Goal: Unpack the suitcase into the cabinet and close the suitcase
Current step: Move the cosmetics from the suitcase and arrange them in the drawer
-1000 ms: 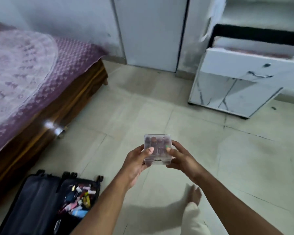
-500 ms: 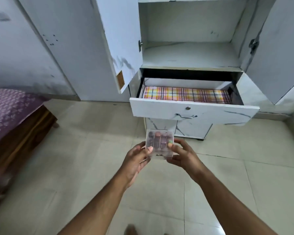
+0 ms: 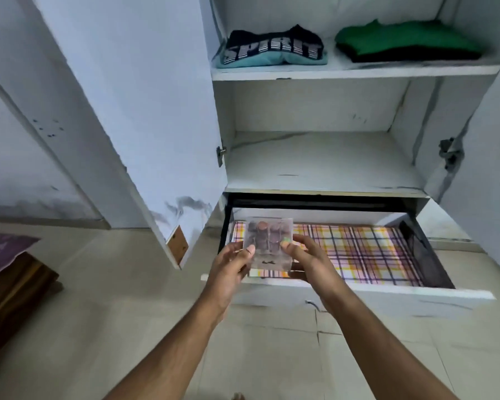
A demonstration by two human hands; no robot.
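A tall white cabinet fills the far side of the room, both of its doors swung open, the left door scuffed grey near its lower edge. Its upper shelf carries two folded stacks of clothes: a dark top with pale lettering over something teal on the left, and a green garment on a black one on the right, well apart from each other. The shelf below them is bare white board. Under that, a drawer stands pulled out toward the viewer, lined with a plaid cloth in yellow, pink and purple. At the far left edge sits the corner of a wooden bed with a purple cover. Over the near left part of the drawer, both bare hands grasp a small clear plastic box (rows of round, dark reddish pieces show through it, too blurred to identify). The left hand pinches its left edge with the thumb on top, and the right hand pinches its right edge the same way. Whether the box touches the cloth cannot be told.
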